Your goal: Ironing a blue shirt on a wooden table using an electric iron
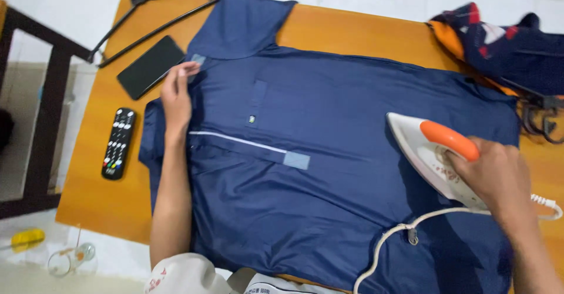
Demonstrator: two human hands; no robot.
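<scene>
Right hand (490, 170) wraps the iron (432, 156) handle on the navy polo shirt (329, 170) spread across the wooden table (106, 200), left hand (176, 97) flat, holding nothing, pinning the collar; trailing cord (388, 244) could snag and rumple fabric.

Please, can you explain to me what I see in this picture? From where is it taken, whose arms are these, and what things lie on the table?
The single picture comes from a camera worn on a person's head, looking down, so both arms are that person's own. A navy polo shirt lies spread on an orange wooden table. The left hand presses the shirt flat near the collar. The right hand grips the orange handle of a white electric iron, which rests on the shirt; its white cord trails across the cloth. Beside the shirt lie a black remote control, a black phone and a black clothes hanger. More crumpled clothes sit at the far right.
</scene>
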